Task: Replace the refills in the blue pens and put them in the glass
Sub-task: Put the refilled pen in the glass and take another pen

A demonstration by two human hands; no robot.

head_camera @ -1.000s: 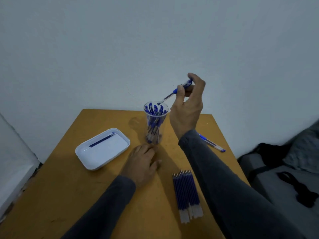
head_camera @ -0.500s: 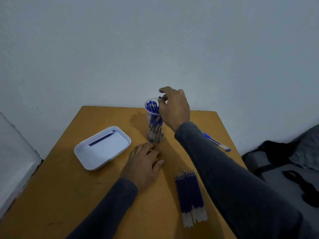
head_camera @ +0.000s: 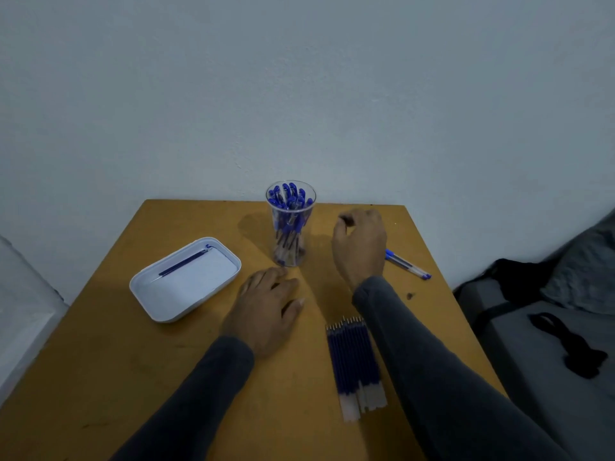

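Note:
A clear glass (head_camera: 290, 224) packed with several blue pens stands at the back middle of the wooden table (head_camera: 100, 361). My right hand (head_camera: 361, 246) hovers to the right of the glass with fingers loosely curled and nothing in it. Just behind that hand a single blue pen (head_camera: 407, 264) lies on the table. My left hand (head_camera: 266, 307) rests flat on the table in front of the glass. A bundle of blue refills (head_camera: 356, 361) lies near my right forearm.
A white tray (head_camera: 149, 294) at the left holds one refill (head_camera: 183, 263). The wall runs right behind the table. Beyond the table's right edge lies a grey surface with a black bag (head_camera: 519, 277) and a black strap (head_camera: 572, 347).
My right hand lowered a blue pen into the glass, let it go, and moved right and down, away from the glass. My left hand stayed on the table.

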